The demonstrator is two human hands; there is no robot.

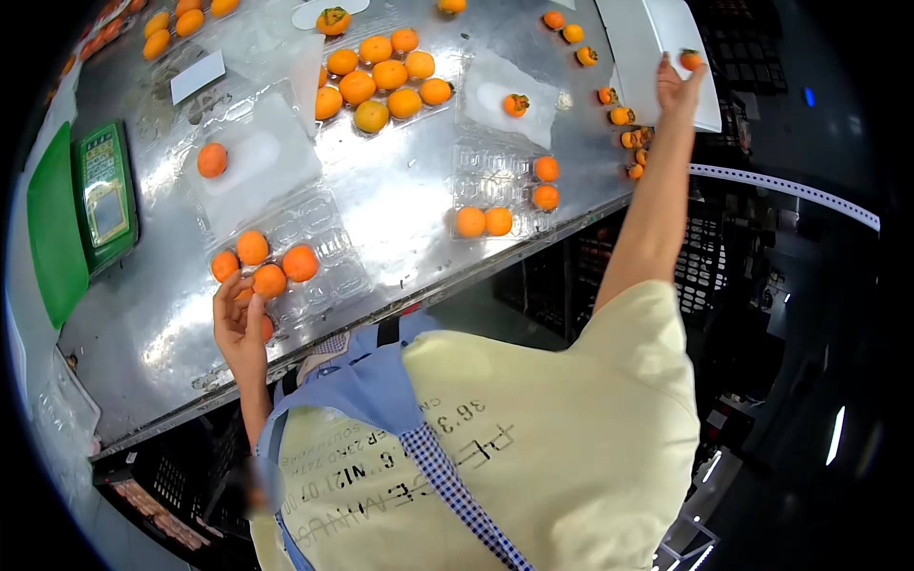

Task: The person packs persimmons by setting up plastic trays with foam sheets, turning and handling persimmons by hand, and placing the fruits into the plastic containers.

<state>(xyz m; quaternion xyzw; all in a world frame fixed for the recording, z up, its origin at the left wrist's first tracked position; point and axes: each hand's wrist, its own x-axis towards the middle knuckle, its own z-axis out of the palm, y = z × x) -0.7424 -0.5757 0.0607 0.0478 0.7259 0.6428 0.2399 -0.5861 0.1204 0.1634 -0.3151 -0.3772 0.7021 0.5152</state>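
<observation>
At the lower left, my left hand (240, 319) curls its fingers and thumb round a persimmon, partly hidden behind them, at the near edge of a clear plastic tray (328, 238). Several orange persimmons (300, 263) sit in that tray's cups right beside the hand. My right hand (678, 86) is stretched out to the far upper right. Its fingertips hold a persimmon (690, 59) with its green calyx showing, over a white box or bin edge (657, 29).
A second tray (490, 190) holds several persimmons; another is packed with paler ones (388, 74). Loose persimmons (622, 116) line the right side of the metal table (409, 200). A green scale (105, 195) stands left. Dark crates (700, 257) lie below the table's edge.
</observation>
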